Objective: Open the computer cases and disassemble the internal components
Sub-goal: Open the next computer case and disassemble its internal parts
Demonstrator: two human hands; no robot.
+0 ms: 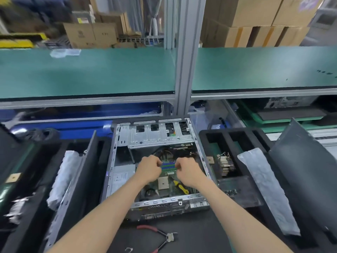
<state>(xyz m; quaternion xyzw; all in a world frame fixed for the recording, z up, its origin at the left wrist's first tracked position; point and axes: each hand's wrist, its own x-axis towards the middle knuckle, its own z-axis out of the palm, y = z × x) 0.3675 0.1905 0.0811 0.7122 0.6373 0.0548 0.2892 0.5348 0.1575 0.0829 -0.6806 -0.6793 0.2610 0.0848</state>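
The open sheet-metal computer case (145, 179) lies flat at the centre of the bench. Left hand (148, 168) and right hand (187, 171) meet over the green circuit board (165, 187), fingers curled, pinching opposite ends of the blue-and-green memory slots (168, 166). A yellow-handled screwdriver (179, 186) rests inside. Red-handled pliers (160, 236) lie nearer, on the dark mat (197, 232).

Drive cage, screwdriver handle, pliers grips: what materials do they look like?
Drive cage: bare stamped sheet metal, likely steel; dull silver, punched slots, folded edges.
Screwdriver handle: probably moulded plastic; solid yellow with black sections.
Pliers grips: reddish sleeves, rubber or vinyl by the look; jaws grey metal.
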